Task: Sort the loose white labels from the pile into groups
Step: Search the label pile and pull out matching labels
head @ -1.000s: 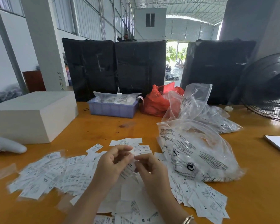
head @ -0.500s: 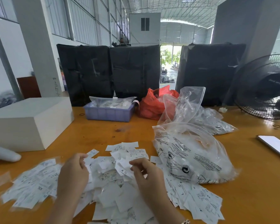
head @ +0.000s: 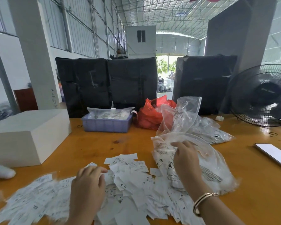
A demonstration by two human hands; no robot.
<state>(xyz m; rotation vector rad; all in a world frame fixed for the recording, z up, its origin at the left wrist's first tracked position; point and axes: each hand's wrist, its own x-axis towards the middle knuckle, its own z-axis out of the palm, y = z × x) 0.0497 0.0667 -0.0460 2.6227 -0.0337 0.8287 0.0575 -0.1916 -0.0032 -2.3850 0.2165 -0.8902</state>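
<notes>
A loose pile of white printed labels (head: 133,184) covers the near part of the orange table (head: 258,200). More labels (head: 31,202) lie spread out to its left. My left hand (head: 88,187) rests on the pile with its fingers curled down onto the labels; whether it pinches one is hidden. My right hand (head: 185,161), with a bracelet on the wrist, lies fingers apart on a clear printed plastic bag (head: 217,169) just right of the pile.
A white box (head: 28,135) stands at the left, with a white rounded object (head: 0,172) at the edge. A blue tray (head: 107,124), red bag (head: 149,114) and another clear bag (head: 209,130) sit further back. A phone (head: 274,155) and black fan (head: 263,95) are on the right.
My hands parted from in front of me. The left went down onto the pile, and the right reached right and forward onto the clear bag. The view tilted up.
</notes>
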